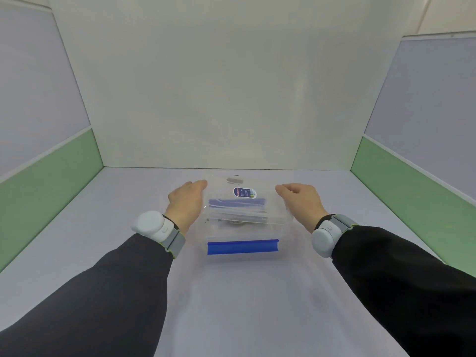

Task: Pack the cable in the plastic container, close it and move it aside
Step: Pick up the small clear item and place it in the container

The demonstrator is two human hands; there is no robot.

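two hands on the job, one at each side of the clear plastic container. left hand flat against the container's left wall, palm inward, fingers straight and together, tips at the far left corner of the lid; pressing rather than wrapped round anything. right hand loosely curled at the far right corner, fingertips at the lid's edge, nothing clenched inside; actual contact there hard to tell through the clear plastic. white wrist devices on grey straps at both wrists, dark sleeves behind them. lid tilted, far edge raised, near edge low toward the box, so not sealed. oval dark-blue sticker on top of the lid, print too small and blurred to read. blue clip flipped open along the near side, a second blue strip visible through the plastic farther back. dark coiled cable lying inside on the bottom, partly blurred. container resting mid-way across the pale lilac table, near the white back wall, green-banded side panels well apart to either side.
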